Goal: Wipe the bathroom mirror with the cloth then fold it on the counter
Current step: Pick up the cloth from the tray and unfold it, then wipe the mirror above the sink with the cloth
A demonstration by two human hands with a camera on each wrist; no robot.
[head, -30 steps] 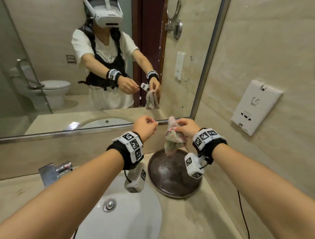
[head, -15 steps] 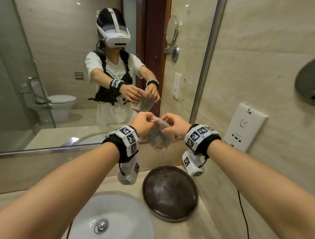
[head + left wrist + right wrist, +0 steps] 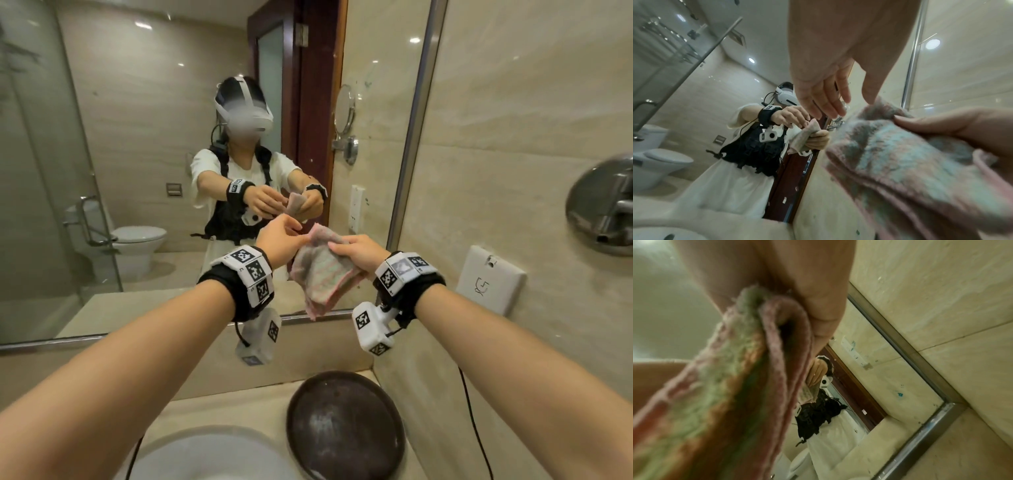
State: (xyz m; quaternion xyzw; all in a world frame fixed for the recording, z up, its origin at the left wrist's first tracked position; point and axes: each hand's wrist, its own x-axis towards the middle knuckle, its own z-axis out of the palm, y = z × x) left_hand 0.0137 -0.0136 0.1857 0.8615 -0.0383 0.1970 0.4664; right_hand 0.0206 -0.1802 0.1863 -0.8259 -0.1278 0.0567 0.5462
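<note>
Right hand grip: the right hand (image 3: 356, 251) clasps the cloth (image 3: 323, 274) at its upper right edge, thumb on the near face, fingers curled behind it.
Left hand grip: the left hand (image 3: 279, 240) touches the cloth's upper left corner; in the left wrist view its fingers (image 3: 824, 99) are nearly straight, only the thumb tip meeting the fabric.
Cloth: pink-edged, pastel-striped, loosely doubled, held in the air in front of the mirror (image 3: 154, 137), lower part hanging free.
Mirror: framed in metal, set beside a tiled wall; small teal specks show near its lower right corner in the right wrist view.
Counter (image 3: 219, 407): beige stone, below the hands.
On the counter: a white basin (image 3: 212, 455) and a dark round tray (image 3: 346, 425), side by side.
</note>
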